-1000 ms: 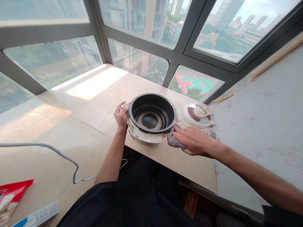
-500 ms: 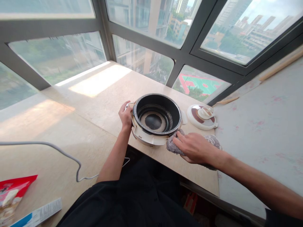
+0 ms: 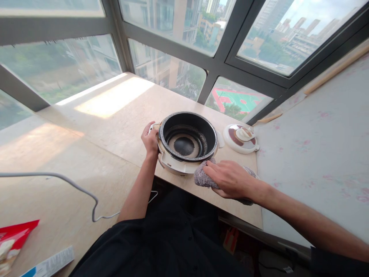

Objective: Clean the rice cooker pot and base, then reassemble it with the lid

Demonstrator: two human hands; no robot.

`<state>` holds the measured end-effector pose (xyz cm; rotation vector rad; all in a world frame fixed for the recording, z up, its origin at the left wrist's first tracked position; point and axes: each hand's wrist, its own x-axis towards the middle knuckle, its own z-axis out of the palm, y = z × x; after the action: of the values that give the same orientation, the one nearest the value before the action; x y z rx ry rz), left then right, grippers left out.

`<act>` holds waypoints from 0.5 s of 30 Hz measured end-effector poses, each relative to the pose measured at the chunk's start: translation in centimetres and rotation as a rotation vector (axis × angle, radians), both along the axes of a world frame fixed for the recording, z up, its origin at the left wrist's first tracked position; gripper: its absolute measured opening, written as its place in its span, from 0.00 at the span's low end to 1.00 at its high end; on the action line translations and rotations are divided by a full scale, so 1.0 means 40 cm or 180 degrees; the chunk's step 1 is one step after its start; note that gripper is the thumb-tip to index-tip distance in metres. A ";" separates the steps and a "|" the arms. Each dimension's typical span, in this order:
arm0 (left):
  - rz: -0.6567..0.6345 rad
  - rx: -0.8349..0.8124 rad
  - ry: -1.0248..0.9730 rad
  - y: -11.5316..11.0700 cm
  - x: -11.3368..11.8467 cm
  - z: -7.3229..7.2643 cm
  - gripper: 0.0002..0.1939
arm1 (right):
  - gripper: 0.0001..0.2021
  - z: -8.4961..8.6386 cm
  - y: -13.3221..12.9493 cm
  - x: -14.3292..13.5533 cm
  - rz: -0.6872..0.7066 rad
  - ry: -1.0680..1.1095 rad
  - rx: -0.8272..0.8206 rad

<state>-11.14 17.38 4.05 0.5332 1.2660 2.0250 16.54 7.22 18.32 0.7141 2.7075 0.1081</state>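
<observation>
An open cooker pot with a dark inside and a cream outer shell stands on the beige stone sill. My left hand grips its left handle. My right hand presses a grey fluffy cloth against the pot's front right side, low by the sill. Part of the cloth is hidden under my palm and wrist.
The cooker's round white and brown lid lies on the sill right of the pot. A grey cable runs over the sill at left. A red packet and a white box lie at the lower left. Windows close off the back.
My right hand has slid the cloth leftward and forward along the pot's front side. My left hand stays on the handle.
</observation>
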 end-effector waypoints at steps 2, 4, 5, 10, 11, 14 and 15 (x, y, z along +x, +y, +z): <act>0.0006 -0.0012 0.0032 0.001 -0.001 0.000 0.21 | 0.19 -0.006 0.001 0.017 0.0006 0.0289 -0.0118; 0.0022 -0.0021 0.0094 0.001 -0.002 -0.001 0.21 | 0.23 -0.017 -0.001 0.030 0.0176 0.0686 -0.0334; 0.0027 -0.0026 0.0130 0.002 -0.003 -0.002 0.20 | 0.25 -0.024 -0.004 0.032 0.0340 0.0871 -0.0468; -0.0007 -0.0006 0.0257 0.002 -0.010 -0.008 0.20 | 0.24 -0.066 -0.023 0.012 0.0849 0.1312 -0.0668; -0.0009 -0.0001 0.0273 0.002 -0.011 -0.008 0.20 | 0.23 -0.071 -0.025 0.010 0.0812 0.1364 -0.0582; -0.0022 -0.0012 0.0295 0.002 -0.013 -0.008 0.20 | 0.22 -0.076 -0.027 0.024 0.0699 0.1502 -0.0332; -0.0027 -0.0016 0.0295 0.001 -0.013 -0.006 0.20 | 0.22 -0.076 -0.028 0.036 0.0668 0.1551 -0.0272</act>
<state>-11.67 17.43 3.79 0.6355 1.3209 2.0096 17.98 6.12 15.29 0.4753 3.2226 -0.1518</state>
